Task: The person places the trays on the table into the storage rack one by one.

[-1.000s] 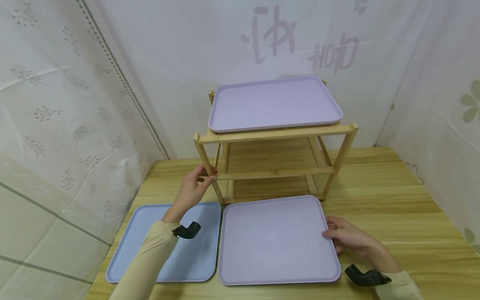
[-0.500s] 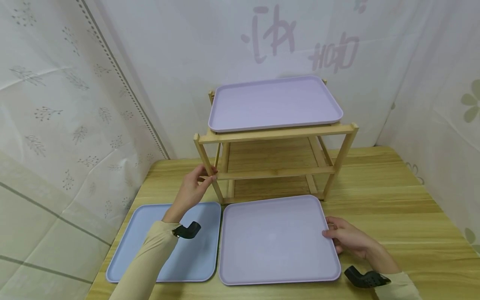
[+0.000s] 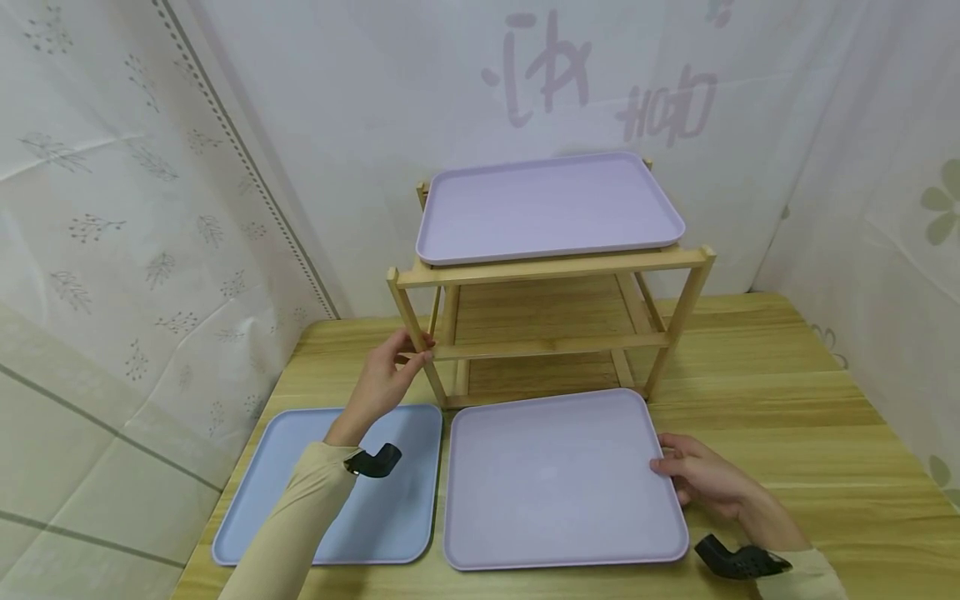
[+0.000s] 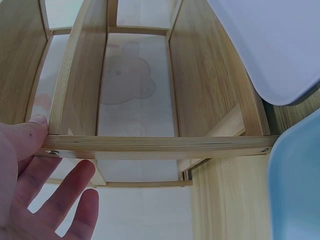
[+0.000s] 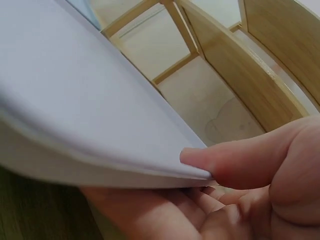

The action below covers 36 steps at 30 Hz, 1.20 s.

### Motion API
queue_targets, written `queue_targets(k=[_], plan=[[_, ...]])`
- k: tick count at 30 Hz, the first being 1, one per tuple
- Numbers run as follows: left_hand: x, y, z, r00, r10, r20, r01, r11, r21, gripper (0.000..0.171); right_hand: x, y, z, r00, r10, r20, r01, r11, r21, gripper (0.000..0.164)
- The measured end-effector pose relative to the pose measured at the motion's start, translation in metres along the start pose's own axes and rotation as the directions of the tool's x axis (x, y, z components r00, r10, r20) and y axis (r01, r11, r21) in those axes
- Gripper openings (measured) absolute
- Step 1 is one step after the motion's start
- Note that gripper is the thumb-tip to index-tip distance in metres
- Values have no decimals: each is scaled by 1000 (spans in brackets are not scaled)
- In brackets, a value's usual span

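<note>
My left hand (image 3: 384,379) holds the front left post of a wooden shelf rack (image 3: 551,344), thumb on one side and fingers round the other, as the left wrist view also shows. At its right edge, a lilac tray (image 3: 562,483) is pinched by my right hand (image 3: 712,475). In the right wrist view the thumb (image 5: 200,159) lies on the rim and the fingers (image 5: 145,210) are under it. This tray lies in front of the rack. A second lilac tray (image 3: 547,208) sits on the rack's top level.
A blue tray (image 3: 382,508) lies on the wooden table (image 3: 780,400) at the left, under my left forearm and close beside the front lilac tray. The rack's two lower shelves show bare wood. Patterned white curtains (image 3: 360,125) hang behind and at both sides.
The front lilac tray has shifted slightly to the right with my right hand, widening the gap to the blue tray. My left hand stays on the post.
</note>
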<state>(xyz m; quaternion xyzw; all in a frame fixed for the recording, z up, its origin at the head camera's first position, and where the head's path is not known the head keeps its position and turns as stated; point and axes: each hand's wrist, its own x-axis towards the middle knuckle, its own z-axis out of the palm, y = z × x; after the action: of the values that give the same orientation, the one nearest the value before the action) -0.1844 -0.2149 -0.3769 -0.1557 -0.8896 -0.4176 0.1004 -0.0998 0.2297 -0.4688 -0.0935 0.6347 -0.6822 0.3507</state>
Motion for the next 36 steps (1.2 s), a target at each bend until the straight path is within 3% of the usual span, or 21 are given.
queue_targets(k=[14, 26, 36], plan=[[1, 1, 1, 1000, 8, -5, -7, 1000, 7, 26, -5, -1, -1, 999, -27, 27, 25, 997, 74, 59], [2, 2, 0, 1000, -8, 2, 8, 1000, 7, 27, -16, -7, -2, 999, -32, 3, 31, 997, 74, 56], [3, 0, 1, 1000, -21, -2, 21, 1000, 0, 26, -25, -15, -2, 997, -70, 30, 66, 993, 102, 51]])
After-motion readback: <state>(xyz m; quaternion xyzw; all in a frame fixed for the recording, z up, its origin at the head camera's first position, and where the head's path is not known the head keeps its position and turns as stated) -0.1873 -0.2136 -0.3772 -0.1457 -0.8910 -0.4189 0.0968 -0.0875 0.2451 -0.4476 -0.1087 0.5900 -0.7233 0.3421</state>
